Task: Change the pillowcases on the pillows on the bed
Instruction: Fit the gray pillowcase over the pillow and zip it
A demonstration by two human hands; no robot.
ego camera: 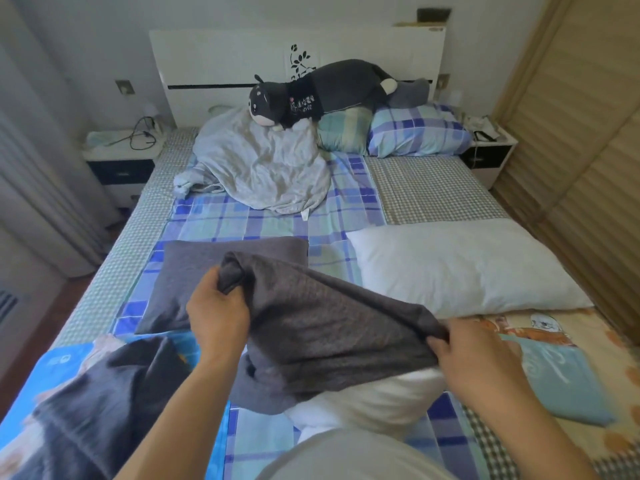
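Head view: dark grey knit pillowcase (332, 320) is stretched crosswise over the near bare white pillow (367, 403), left hand (218, 313) gripping its far-left corner, right hand (474, 351) pinching the near-right edge. Pillow lies directly below both hands, right slightly nearer. Second bare white pillow (464, 268) lies beyond, right.

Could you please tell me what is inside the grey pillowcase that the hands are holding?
A white pillow pokes out of the grey pillowcase; how far it reaches inside is hidden by the cloth.
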